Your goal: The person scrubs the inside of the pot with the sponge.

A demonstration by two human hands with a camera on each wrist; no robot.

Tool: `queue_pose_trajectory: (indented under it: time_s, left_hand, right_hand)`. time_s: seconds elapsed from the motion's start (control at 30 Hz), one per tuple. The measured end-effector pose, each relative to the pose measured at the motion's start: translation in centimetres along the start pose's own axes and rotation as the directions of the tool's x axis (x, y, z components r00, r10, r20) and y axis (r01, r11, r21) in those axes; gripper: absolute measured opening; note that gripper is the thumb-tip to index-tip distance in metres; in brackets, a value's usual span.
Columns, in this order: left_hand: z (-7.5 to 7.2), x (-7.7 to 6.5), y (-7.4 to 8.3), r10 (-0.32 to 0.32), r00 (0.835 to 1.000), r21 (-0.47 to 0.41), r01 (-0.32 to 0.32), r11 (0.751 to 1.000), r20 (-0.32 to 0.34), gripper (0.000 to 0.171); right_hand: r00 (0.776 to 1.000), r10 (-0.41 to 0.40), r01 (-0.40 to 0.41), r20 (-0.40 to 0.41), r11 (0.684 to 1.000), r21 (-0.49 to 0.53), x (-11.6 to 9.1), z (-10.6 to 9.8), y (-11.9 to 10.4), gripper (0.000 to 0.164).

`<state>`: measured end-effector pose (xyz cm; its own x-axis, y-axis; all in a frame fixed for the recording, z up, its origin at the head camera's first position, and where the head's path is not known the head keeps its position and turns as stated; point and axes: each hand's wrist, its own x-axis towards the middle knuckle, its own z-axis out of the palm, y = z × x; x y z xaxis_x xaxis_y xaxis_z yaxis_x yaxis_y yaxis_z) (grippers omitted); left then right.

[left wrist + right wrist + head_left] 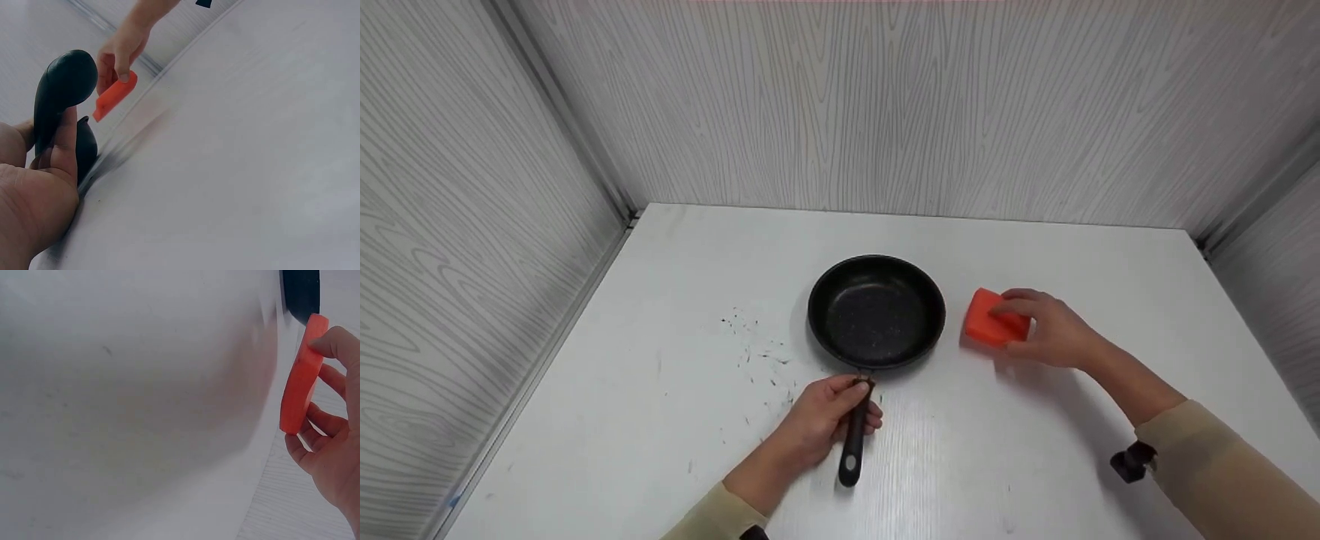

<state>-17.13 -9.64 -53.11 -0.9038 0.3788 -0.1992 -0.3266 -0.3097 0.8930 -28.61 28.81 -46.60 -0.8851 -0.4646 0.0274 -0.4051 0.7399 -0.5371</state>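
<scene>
A black frying pan (876,315) sits near the middle of the white table, its inside facing up and its handle (853,450) towards me. My left hand (821,420) grips that handle close to the pan, thumb on top. In the left wrist view the handle's rounded end (73,79) rises above the palm. To the right of the pan, my right hand (1054,330) holds an orange-red sponge (990,322) between thumb and fingers. The right wrist view shows the sponge (304,377) held off the table, apart from the pan.
Dark crumbs and smudges (765,356) lie scattered on the table (675,420) left of the pan. A wood-grain panel (840,105) stands along the back edge, with further panels (457,225) at the sides.
</scene>
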Motion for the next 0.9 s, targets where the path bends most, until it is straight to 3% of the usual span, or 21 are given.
queue_pose_trajectory:
  time_s: [0.37, 0.9]
  left_hand:
    - [-0.4, -0.2, 0.0, 0.005, 1.000, -0.011, -0.004, 1.000, 0.011, 0.039]
    - [-1.0, -0.1, 0.6, 0.004, 1.000, -0.001, -0.004, 1.000, 0.004, 0.040]
  right_hand:
    - [0.998, -0.021, 0.026, 0.053, 0.995, -0.093, 0.7, 1.5, -0.2, 0.053]
    - [0.994, 0.057, -0.053, 0.096, 0.998, -0.046, 1.3, 2.3, -0.7, 0.061]
